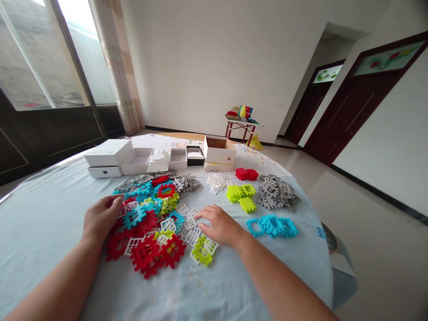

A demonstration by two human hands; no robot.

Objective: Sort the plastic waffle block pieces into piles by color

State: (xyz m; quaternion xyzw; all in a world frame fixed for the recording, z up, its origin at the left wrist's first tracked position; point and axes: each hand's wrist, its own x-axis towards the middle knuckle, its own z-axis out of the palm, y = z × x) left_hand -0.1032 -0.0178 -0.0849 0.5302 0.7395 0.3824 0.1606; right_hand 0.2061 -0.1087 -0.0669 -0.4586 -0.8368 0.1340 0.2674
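Note:
A mixed pile of plastic interlocking blocks in red, blue, yellow-green and grey lies between my hands, with small white window-lattice pieces among them. My left hand is at the pile's left edge, fingers curled together beside a red and white piece; what they hold, if anything, is hidden. Over the white lattice pieces at the pile's right side hovers or rests my right hand, its fingers apart and nothing visibly gripped. Near it lies a yellow-green block with a lattice piece against it.
Sorted groups lie to the right: blue blocks, grey blocks, yellow-green blocks, red blocks and white lattice pieces. Behind stand white boxes, open trays and an open carton. The round table's edge curves at right.

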